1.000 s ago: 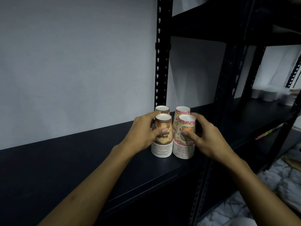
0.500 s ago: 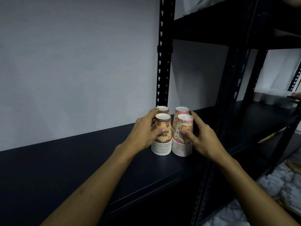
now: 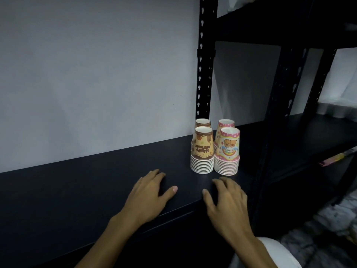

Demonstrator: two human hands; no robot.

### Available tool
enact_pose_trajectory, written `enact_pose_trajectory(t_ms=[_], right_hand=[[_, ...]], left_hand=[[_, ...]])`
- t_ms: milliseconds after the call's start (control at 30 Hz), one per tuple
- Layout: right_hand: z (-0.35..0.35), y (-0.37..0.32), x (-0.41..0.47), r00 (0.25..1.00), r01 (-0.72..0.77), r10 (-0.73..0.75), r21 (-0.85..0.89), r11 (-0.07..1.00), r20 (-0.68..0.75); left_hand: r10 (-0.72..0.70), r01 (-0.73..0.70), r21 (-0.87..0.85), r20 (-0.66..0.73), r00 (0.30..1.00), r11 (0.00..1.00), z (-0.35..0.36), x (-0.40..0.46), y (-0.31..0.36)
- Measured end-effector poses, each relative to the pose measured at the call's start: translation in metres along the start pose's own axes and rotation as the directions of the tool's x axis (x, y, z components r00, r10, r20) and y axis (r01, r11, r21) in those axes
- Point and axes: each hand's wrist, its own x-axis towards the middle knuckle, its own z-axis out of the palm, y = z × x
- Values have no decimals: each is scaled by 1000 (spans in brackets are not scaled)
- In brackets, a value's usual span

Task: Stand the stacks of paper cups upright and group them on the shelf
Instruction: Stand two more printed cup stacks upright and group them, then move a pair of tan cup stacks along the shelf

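1. We have drawn both hands back off the cup stacks (image 3: pixel 214 149); the left hand (image 3: pixel 149 196) and right hand (image 3: pixel 227 203) are empty, fingers relaxed.
2. The stacks stand upright, grouped on the shelf (image 3: pixel 96 182) just beyond both hands, nearer the right.

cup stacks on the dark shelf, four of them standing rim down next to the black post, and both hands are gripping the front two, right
Not quite. In the head view the left hand and right hand are open and hold nothing, apart from the cups. The rest stands: four cup stacks stand rim down on the dark shelf next to the black post.
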Motion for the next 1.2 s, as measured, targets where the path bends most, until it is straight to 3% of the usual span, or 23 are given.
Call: enact_pose_trajectory(t_ms=[367, 600, 833, 1000, 1200], right_hand=[[7, -64, -11, 919, 260, -229, -56, 964, 321], [24, -125, -23, 802, 442, -410, 31, 896, 434], [52, -202, -51, 639, 592, -583, 162, 789, 502], [58, -251, -64, 494, 601, -677, 349, 720, 546], [51, -319, -77, 443, 516, -800, 615, 596, 404]], left_hand=[[-117, 120, 131, -30, 993, 984, -30, -74, -43], [-271, 296, 185, -147, 951, 937, -59, -141, -80], [-365, 423, 182, -283, 887, 888, -77, -225, -101], [-454, 544, 80, -458, 764, 835, -106, -284, -118], [-486, 582, -98, -669, 562, 808, -157, -316, -132]])
